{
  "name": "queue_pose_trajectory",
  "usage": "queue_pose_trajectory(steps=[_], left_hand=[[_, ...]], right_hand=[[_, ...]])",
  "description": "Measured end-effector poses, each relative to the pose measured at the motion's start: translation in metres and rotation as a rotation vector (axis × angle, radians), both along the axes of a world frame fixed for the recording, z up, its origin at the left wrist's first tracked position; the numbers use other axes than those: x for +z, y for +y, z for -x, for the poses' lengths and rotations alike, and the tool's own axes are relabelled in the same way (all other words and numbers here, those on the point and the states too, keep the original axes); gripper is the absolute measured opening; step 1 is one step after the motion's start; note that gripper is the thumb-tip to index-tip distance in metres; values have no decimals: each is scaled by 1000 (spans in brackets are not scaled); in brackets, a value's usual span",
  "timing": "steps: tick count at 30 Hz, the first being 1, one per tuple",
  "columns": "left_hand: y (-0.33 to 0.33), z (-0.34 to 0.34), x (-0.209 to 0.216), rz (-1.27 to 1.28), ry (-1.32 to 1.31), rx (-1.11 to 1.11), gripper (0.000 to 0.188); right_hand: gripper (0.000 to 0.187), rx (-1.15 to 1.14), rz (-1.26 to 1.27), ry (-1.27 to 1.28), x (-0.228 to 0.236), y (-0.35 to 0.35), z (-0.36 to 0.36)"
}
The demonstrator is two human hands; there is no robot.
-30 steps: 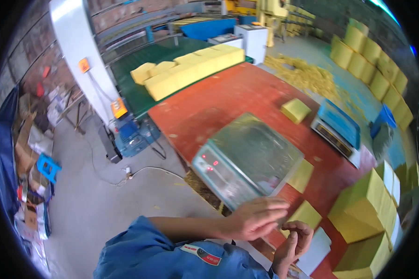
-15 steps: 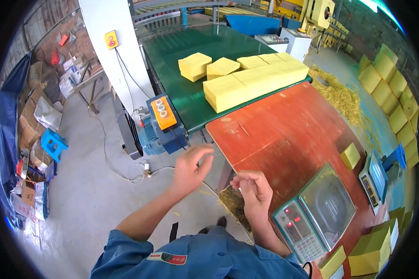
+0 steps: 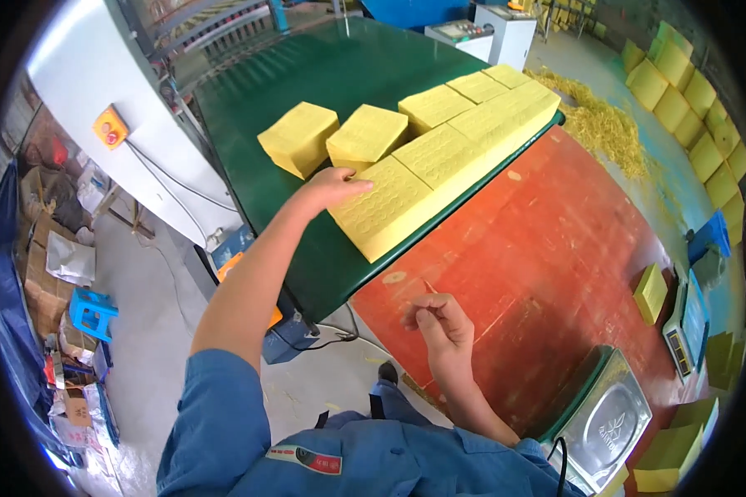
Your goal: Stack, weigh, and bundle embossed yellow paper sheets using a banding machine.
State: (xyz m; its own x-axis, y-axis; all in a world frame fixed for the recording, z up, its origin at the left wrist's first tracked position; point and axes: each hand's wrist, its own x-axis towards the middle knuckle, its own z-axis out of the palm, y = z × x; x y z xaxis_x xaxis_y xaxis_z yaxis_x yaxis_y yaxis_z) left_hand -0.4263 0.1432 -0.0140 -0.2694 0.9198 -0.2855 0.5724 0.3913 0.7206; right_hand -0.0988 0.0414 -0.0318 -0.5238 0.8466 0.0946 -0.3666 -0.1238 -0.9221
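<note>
My left hand [image 3: 327, 192] is out over the green belt table [image 3: 273, 70], its fingers reaching across the left edge of the nearest yellow block [image 3: 381, 207]. They are stretched out and loosely spread rather than curled, with the fingertips over the top of that block at its left side. My palm hides what lies beneath it, so I cannot tell how firmly I am touching the paper-like surface. Most of the block lies to the right of my fingertips and toward me, its near corner close to the belt's edge.

Beyond it, more yellow blocks [image 3: 482, 124] run on in a line away to the right, pushed end to end along that edge, with shorter ones standing behind them. Just past my left hand sit two separate blocks: one [image 3: 367, 137] directly beyond my fingers, the other [image 3: 300, 139] farther left, with a gap between them.

My right hand [image 3: 446, 331] hangs over the near edge of the red board [image 3: 522, 232], well apart from the blocks. Its fingers are curled in, thumb and forefinger drawn close; I cannot tell whether the tips meet or pinch anything. To the right of that wrist is a scale [image 3: 613, 422] with a shiny metal pan, partly beside my sleeve.
</note>
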Motion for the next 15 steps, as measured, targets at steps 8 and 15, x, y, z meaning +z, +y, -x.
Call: queue_pose_trajectory(steps=[8,15], left_hand=[[18,0,-19,272,-408,-205,65],[3,-146,-19,374,-82,-1102,71]], right_hand=[[14,-211,-31,-188,-4,23,-16],[31,-425,-722,-736,37,20,-45]])
